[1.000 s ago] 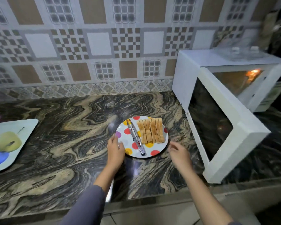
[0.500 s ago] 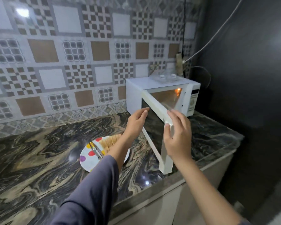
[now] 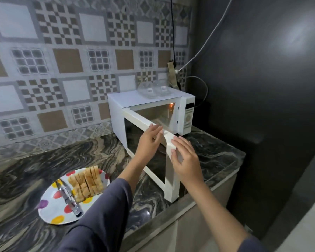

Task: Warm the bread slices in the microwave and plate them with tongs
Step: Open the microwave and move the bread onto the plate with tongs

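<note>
Far to the left of the microwave, on the counter, sits the spotted plate. The tongs lie across it, with the bread slices stacked in rows just beside them, on the side toward the microwave. Neither hand is near any of this; the bread is well apart from my grip, down beside my left sleeve. My left hand is at the microwave door, fingers fairly straight and laid over its top edge, gripping nothing. My right hand is flat against the door's free corner, fingers straight and thumb on the near face, pressing, not clasping. The door stands swung out from the microwave front, and the lit cavity behind it looks bare as far as I can see. I take the step in hand to be working the door, though I cannot tell whether the bread has been warmed yet. If not, the next move calls for swinging the door wide, then reaching back left for the plate. If it has, an even push from both palms until the latch catches should do.
</note>
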Demonstrator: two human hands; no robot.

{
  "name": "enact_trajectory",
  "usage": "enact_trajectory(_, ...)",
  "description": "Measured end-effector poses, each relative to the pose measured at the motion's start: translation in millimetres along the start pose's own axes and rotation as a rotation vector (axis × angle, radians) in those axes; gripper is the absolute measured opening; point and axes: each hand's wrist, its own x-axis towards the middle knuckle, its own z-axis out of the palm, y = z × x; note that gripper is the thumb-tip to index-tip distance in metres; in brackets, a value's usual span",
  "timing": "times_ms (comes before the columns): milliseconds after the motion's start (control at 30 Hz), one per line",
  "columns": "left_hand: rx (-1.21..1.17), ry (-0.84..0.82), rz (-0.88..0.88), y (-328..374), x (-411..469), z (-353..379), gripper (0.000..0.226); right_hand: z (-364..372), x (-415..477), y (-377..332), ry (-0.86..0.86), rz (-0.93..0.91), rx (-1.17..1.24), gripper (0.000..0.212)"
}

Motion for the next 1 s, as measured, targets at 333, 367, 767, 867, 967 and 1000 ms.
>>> enact_trajectory(333,0.11,0.324,-0.023,1.9,71.9,109.4,0.028,-30.7,79.9,137.7,-0.063,-0.049,0.161,0.029)
enact_trajectory(367,0.129,0.357,-0.022,1.1,78.6,116.7,0.027,-30.8,87.3,148.7,-0.073,-0.059,0.17,0.029)
enact_trajectory(767,0.535,0.424,0.061,-30.0,146.1,167.3,0.04,0.9,164.8,249.5,-0.101,-0.057,0.355,0.027)
enact_trajectory(867,0.605,0.464,0.059,-46.1,170.4,181.4,0.038,13.3,189.1,270.8,-0.11,-0.072,0.362,0.027)
enact_trajectory(967,0.652,0.494,0.043,-62.1,191.0,193.9,0.041,28.6,211.0,290.2,-0.13,-0.101,0.329,0.03)
enact_trajectory(1000,0.684,0.5,0.045,-67.4,197.0,196.5,0.042,33.9,217.7,296.5,-0.143,-0.117,0.315,0.033)
